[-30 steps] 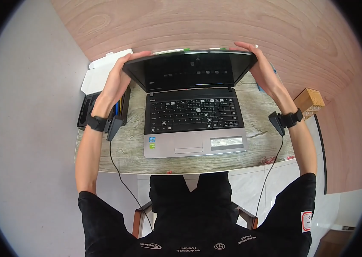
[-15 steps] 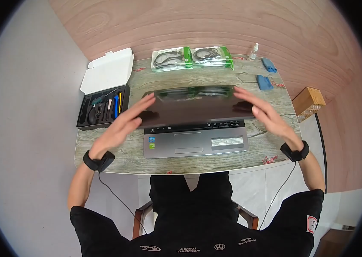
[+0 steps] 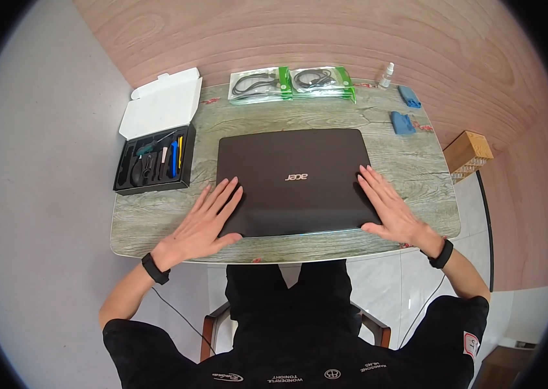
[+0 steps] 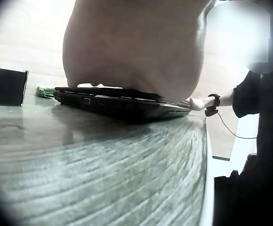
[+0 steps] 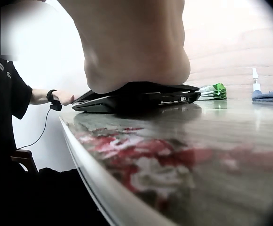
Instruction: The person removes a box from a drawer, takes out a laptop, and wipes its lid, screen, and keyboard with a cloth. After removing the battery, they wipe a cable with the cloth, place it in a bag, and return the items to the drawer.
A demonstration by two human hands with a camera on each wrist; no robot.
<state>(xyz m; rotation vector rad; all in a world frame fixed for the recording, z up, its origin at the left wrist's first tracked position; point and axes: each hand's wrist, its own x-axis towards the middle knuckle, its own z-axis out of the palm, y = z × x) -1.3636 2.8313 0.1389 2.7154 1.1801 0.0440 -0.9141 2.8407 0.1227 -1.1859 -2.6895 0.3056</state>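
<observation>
A dark brown Acer laptop (image 3: pixel 287 194) lies on the table with its lid down, as the head view shows. My left hand (image 3: pixel 204 219) rests on its left front corner, fingers straight on the lid and thumb along the front edge. On the opposite side my right hand (image 3: pixel 391 209) lies over the right front corner in the same way, fingers straight. Low side views from both wrists show the laptop (image 4: pixel 122 103) nearly flat on the tabletop. A thin gap shows between lid and base there. Keyboard and screen are hidden under the lid.
An open black tool box (image 3: pixel 154 185) with a white lid stands at the left. Two bagged cables (image 3: pixel 261 96) lie along the back. A small spray bottle (image 3: pixel 386 76) and two blue cloths (image 3: pixel 402 123) sit at the back right. Beyond the table's right edge is a wooden box (image 3: pixel 470 155).
The laptop lid, raised with both hands at its top corners, has swung down over the keyboard. Both hands came toward the body and now rest on the lid's front corners.
</observation>
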